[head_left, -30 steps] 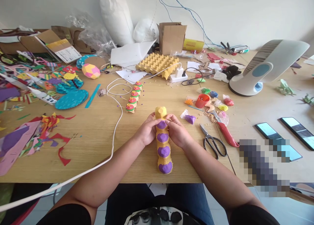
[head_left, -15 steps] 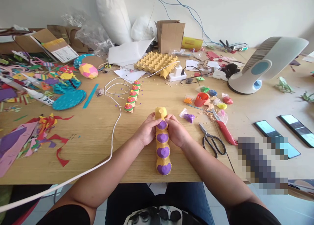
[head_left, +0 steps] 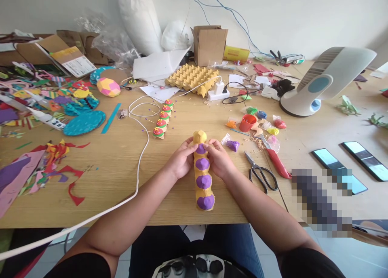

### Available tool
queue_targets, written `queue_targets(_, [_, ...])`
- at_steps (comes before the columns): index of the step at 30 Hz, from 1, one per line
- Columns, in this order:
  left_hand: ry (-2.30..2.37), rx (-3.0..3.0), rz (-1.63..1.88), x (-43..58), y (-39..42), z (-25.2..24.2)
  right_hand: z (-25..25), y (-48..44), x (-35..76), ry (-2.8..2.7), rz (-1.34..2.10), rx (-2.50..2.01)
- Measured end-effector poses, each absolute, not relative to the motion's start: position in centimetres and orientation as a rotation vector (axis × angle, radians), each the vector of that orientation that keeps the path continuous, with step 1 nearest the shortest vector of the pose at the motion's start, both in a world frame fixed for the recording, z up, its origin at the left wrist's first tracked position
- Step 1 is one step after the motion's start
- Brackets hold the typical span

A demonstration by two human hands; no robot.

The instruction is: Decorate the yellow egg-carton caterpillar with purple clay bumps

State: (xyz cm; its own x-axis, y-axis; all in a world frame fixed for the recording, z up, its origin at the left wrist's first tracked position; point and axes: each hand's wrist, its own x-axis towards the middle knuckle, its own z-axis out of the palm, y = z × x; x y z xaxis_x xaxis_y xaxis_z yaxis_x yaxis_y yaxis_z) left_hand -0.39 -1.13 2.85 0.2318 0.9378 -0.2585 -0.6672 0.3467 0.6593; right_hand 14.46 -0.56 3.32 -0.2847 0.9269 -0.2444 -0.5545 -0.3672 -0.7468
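Note:
Between my two hands is a strip cut from a yellow egg carton [head_left: 203,173], its bumps topped with purple clay; the far bump is bare yellow. My left hand [head_left: 183,159] grips its left side, thumb on the purple patch second from the far end. Opposite it, my right hand [head_left: 218,156] pinches the right side, thumb and fingers near that same patch. The fingers under the strip are hidden. To the right of my right hand lies a small bag of purple clay [head_left: 233,145]. Black-handled scissors [head_left: 263,173] rest farther right.
A decorated red and green carton strip [head_left: 163,119] with pins stands ahead left. A white cable [head_left: 138,169] runs across the table beside my left arm. Red-handled knife [head_left: 277,161], red cup [head_left: 247,123], phones [head_left: 339,171] and a white lamp-like device [head_left: 324,84] are on the right. Paper scraps [head_left: 57,169] lie left.
The near end of the carton strip has swung slightly right and up, so it tilts a little. Both hands keep their hold near the far end.

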Motion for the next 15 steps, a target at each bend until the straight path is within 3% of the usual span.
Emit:
queue_targets(9, [0.731, 0.456, 1.154, -0.7, -0.9, 2.3, 3.6, -0.2, 15.2, -0.826, 1.91, -0.792])
queue_targets(15, [0.74, 0.439, 1.147, -0.6, -0.7, 1.9, 3.8, 0.6, 16.2, -1.196, 1.718, -0.924])
